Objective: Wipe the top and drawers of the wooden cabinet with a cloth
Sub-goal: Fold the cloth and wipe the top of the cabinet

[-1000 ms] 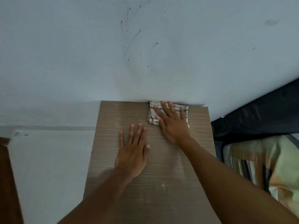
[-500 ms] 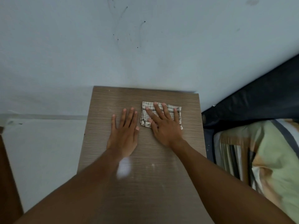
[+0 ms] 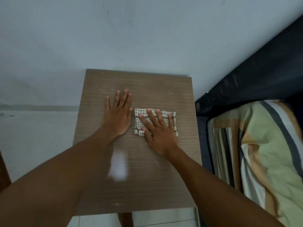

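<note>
Head view: wooden cabinet top [image 3: 144,177] against a pale wall [image 3: 147,38]. Left hand [image 3: 118,115] flat on the wood, fingers spread, holding nothing. Just beside it, right hand [image 3: 158,130] pressed palm-down, fingers extended, on a folded checked cloth [image 3: 164,115] lying mid-top toward the right edge. Glare patch near the left forearm. Striped bedding [image 3: 262,153] to the right. Drawers out of sight.

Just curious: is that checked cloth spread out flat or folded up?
Folded: the cloth is a small thick pad with bunched layers at its near-left corner, pressed under the right hand.
</note>
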